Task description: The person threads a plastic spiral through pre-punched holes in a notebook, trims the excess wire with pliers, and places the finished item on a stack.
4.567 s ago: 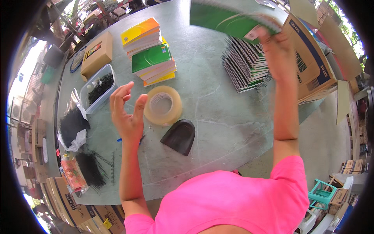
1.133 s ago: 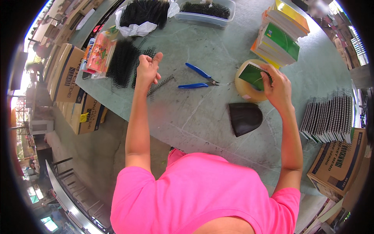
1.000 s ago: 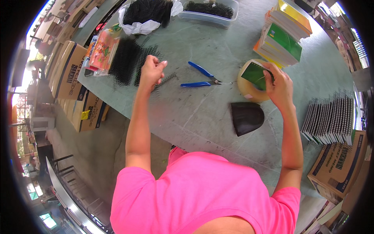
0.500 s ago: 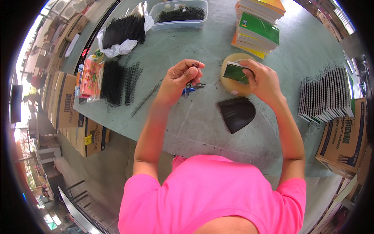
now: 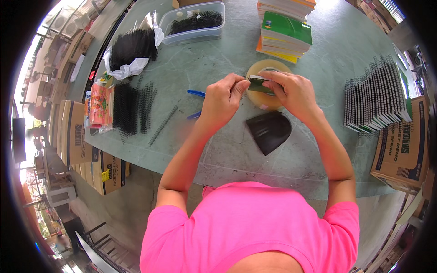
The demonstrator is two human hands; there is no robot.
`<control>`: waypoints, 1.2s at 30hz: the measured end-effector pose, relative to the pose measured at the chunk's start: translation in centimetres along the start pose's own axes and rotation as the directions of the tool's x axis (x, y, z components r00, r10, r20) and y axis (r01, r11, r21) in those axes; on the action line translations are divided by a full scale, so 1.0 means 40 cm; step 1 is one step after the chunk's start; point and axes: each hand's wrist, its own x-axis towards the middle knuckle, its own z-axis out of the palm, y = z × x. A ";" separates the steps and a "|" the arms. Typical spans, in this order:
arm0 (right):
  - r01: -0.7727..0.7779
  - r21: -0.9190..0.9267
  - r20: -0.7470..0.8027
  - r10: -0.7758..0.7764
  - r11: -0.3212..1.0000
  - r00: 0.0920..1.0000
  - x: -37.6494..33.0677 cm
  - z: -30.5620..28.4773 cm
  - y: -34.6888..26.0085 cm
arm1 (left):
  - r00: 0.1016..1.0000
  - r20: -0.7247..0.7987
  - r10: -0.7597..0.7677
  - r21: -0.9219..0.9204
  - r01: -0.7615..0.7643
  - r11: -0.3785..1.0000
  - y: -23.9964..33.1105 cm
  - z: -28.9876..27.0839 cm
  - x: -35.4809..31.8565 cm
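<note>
1. The left hand (image 5: 221,99) and the right hand (image 5: 291,93) are raised together over the middle of the grey-green table (image 5: 318,154). The left one has its fingertips pinched together against the end of a small green notebook (image 5: 258,84); whether something thin sits in that pinch I cannot tell. The right hand grips the notebook from the other side, fingers curled over its top.
2. The notebook sits between the two hands, right above a big roll of clear tape (image 5: 267,95) lying flat on the table.
3. Far left, at the table's edge, lies a colourful packet (image 5: 100,105), with rows of black spiral binding coils (image 5: 132,108) just beside it and a single coil (image 5: 164,125) lying loose.
4. Behind those, a white bag of black coils (image 5: 131,50) and a clear plastic tub (image 5: 195,22) holding more.
5. Blue-handled pliers (image 5: 195,93) peek out from behind the left wrist.
6. A black wedge-shaped piece (image 5: 269,132) lies below the hands.
7. A stack of notebooks (image 5: 285,29) stands behind the tape.
8. Right: a row of spiral-bound pads (image 5: 375,98), then a cardboard box (image 5: 403,145).
</note>
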 end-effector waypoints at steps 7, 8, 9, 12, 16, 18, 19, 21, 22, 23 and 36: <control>0.022 -0.023 0.001 -0.022 0.999 1.000 0.006 0.007 -0.015 | 0.924 -0.232 0.302 0.174 -0.266 0.948 -0.034 0.027 0.027; 0.042 -0.039 0.001 -0.042 0.998 0.999 0.007 0.014 -0.020 | 0.871 -0.276 0.405 0.238 -0.347 0.907 -0.037 0.028 0.031; 0.054 -0.059 -0.004 -0.054 0.997 0.999 0.008 0.017 -0.016 | 0.969 -0.119 0.218 0.138 -0.201 0.970 -0.024 0.008 0.037; 0.075 -0.099 -0.038 -0.079 0.992 0.996 0.003 0.030 -0.013 | 0.983 0.181 -0.038 0.055 0.029 0.998 0.013 -0.057 0.047; 0.094 0.056 -0.155 -0.085 0.994 0.984 0.032 0.043 -0.027 | 0.978 0.046 0.204 0.138 -0.209 0.968 0.009 -0.046 0.045; 0.025 0.194 -0.197 0.014 0.981 0.980 0.036 0.043 -0.026 | 0.965 0.065 0.253 0.200 -0.261 0.944 -0.006 -0.046 0.050; 0.027 0.100 -0.137 -0.013 0.995 0.990 0.038 0.040 -0.026 | 0.951 0.090 0.295 0.258 -0.308 0.916 -0.021 -0.055 0.051; 0.046 -0.086 -0.012 -0.047 0.995 0.999 0.039 0.032 -0.027 | 0.920 0.071 0.385 0.346 -0.385 0.856 -0.021 -0.052 0.049; 0.042 -0.070 -0.009 -0.043 0.997 0.999 0.038 0.035 -0.027 | 0.900 0.027 0.436 0.378 -0.413 0.829 -0.006 -0.039 0.045; 0.038 -0.055 -0.006 -0.038 0.998 0.999 0.035 0.040 -0.025 | 0.874 -0.016 0.486 0.411 -0.437 0.800 0.003 -0.032 0.037; 0.104 -0.056 -0.139 -0.110 0.993 0.984 0.028 0.059 -0.020 | 0.735 0.673 -0.079 0.515 -0.390 0.763 -0.190 -0.176 -0.017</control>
